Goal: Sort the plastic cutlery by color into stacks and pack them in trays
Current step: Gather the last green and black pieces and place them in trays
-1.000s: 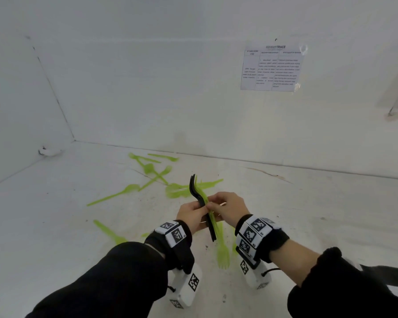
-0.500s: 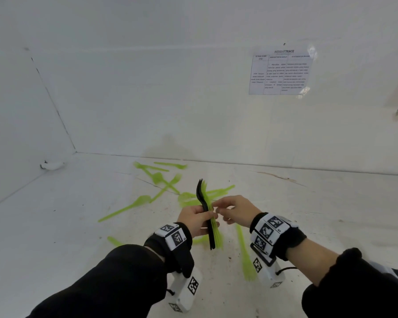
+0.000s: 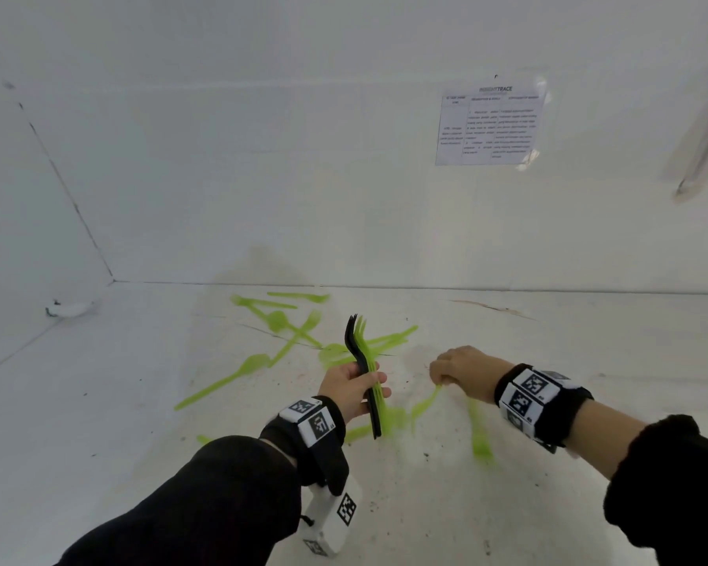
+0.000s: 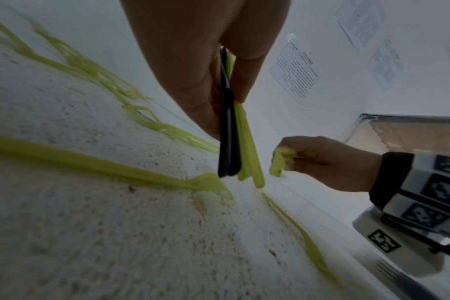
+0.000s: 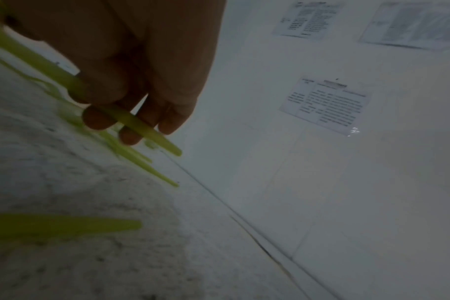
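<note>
The white speckled worktop (image 3: pixel 99 402) is the largest thing in view, and most of the work is judged to be left on it. No tray is seen in the head view, so packing is not yet begun as far as can be told; a clear box-like edge is seen at the right of the left wrist view, but it cannot be said whether it is a tray.

Many loose lime-green plastic forks and spoons (image 3: pixel 287 320) are scattered on the worktop between the hands and the back wall, crossing one another and not stacked. More green pieces (image 3: pixel 481 439) lie near the right wrist.

A mixed upright bundle of black and lime-green plastic forks (image 3: pixel 364 373) is gripped by the left hand (image 3: pixel 346 388), with fingers and thumb curled round the handles, above the worktop. In the left wrist view the black pieces (image 4: pixel 227 142) are seen pressed against the green ones (image 4: pixel 247 146), so this bundle is not yet separated by colour.

One single lime-green plastic utensil (image 5: pixel 131 119) is pinched at its handle by the fingertips of the right hand (image 3: pixel 462 371), low over the worktop, apart from the bundle.

Only gathering is judged to be under way.
</note>
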`<state>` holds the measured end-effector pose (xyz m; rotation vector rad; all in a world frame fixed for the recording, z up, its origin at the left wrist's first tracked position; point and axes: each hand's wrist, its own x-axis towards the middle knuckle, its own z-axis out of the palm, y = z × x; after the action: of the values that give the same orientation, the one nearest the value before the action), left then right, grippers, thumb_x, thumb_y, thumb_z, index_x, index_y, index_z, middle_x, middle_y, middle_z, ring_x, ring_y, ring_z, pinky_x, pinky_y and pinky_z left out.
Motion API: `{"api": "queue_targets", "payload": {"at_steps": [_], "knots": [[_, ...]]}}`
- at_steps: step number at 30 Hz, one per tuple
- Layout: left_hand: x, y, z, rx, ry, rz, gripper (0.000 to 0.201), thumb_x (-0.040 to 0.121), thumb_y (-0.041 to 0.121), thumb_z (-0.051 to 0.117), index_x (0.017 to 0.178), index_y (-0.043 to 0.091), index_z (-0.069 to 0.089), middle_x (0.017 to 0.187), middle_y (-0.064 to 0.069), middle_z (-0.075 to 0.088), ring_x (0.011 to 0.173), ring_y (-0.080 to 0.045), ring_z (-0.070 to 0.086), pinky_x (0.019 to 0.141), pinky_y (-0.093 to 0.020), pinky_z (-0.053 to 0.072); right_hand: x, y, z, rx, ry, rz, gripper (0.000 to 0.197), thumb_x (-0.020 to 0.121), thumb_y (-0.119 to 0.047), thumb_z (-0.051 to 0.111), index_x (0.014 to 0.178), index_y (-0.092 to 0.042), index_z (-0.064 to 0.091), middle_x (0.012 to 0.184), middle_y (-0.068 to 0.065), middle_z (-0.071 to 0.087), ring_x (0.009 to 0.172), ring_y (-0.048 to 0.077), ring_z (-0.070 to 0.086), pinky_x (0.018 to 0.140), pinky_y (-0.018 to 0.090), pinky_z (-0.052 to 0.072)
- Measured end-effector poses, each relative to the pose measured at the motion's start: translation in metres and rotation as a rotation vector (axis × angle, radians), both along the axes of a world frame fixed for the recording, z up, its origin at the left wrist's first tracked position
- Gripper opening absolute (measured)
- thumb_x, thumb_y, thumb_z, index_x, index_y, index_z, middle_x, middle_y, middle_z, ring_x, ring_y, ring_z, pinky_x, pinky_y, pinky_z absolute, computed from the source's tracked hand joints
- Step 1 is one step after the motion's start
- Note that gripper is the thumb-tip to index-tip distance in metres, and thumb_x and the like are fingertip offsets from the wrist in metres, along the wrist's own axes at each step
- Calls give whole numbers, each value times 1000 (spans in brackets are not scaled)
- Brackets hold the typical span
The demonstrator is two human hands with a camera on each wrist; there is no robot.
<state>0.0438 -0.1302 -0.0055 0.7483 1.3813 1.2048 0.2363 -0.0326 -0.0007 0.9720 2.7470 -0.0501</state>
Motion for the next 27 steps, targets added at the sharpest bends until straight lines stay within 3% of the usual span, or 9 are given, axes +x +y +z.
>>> {"api": "queue_targets", "payload": {"at_steps": [2, 5, 7, 10, 13, 16, 20, 23, 27], "knots": [[-3, -1, -1, 5, 2, -10, 12, 93, 0, 50, 101, 5, 57, 83, -6, 63, 70, -20, 64, 66, -28, 54, 9, 5, 4, -72, 8, -71, 41, 80, 15, 33, 102, -16, 46, 101, 2, 46, 91, 20, 44, 75, 25, 31], [-8, -4, -2, 7, 1, -18, 13, 94, 0, 48, 103, 4, 56, 83, -6, 63, 71, -20, 64, 66, -28, 54, 25, 0, -1, -101, -153, -134, 46, 88, 0, 36, 128, -21, 46, 122, 2, 45, 114, 22, 45, 95, 29, 33], [-9, -5, -3, 1, 4, -16, 14, 95, 0, 47, 105, 4, 56, 83, -5, 63, 71, -20, 63, 65, -28, 54, 34, -7, -9, -169, -192, -114, 51, 87, -8, 46, 134, -27, 43, 132, 0, 39, 121, 24, 42, 101, 31, 31], [-12, -6, -5, -5, 10, -21, 15, 95, 0, 46, 107, 3, 55, 83, -5, 62, 71, -19, 63, 66, -28, 53, 43, -7, -14, -256, -85, -130, 48, 88, -7, 54, 131, -28, 50, 125, -4, 38, 121, 19, 45, 96, 21, 33], [-15, -6, -6, -6, -10, -24, 15, 96, 0, 44, 106, 3, 55, 84, -5, 62, 71, -19, 63, 68, -29, 52, 44, -5, -18, -219, -24, -171, 31, 91, -13, 55, 121, -20, 61, 121, -2, 42, 110, 19, 54, 83, 13, 30], [-16, -6, -5, -3, -39, -26, 15, 97, -1, 42, 102, 6, 55, 84, -5, 61, 72, -19, 62, 69, -29, 51, 31, -6, -18, -187, 319, -297, 22, 91, -19, 58, 107, -7, 66, 107, 1, 52, 93, 19, 55, 76, 10, 27], [-14, -7, -5, -3, -74, -38, 20, 97, -1, 42, 94, 10, 58, 85, -6, 61, 74, -20, 62, 70, -30, 50, -18, -24, -9, -226, 892, -565, 7, 84, -21, 67, 91, -19, 65, 81, -8, 59, 70, 6, 51, 62, 12, 35], [-12, -7, -5, 3, -85, -31, 18, 96, 0, 43, 96, 9, 59, 86, -6, 62, 75, -21, 63, 68, -29, 51, -60, -42, -9, -408, 1094, -613, 13, 80, -24, 72, 89, -21, 63, 77, -10, 60, 69, 4, 54, 67, 15, 43], [-12, -7, -3, 29, -112, -10, 13, 95, 6, 50, 96, 9, 63, 89, -6, 65, 78, -21, 61, 73, -32, 52, -90, -55, -16, -576, 1224, -639, 15, 80, -19, 71, 83, -27, 59, 72, -6, 60, 57, 5, 59, 50, 16, 41]]}}
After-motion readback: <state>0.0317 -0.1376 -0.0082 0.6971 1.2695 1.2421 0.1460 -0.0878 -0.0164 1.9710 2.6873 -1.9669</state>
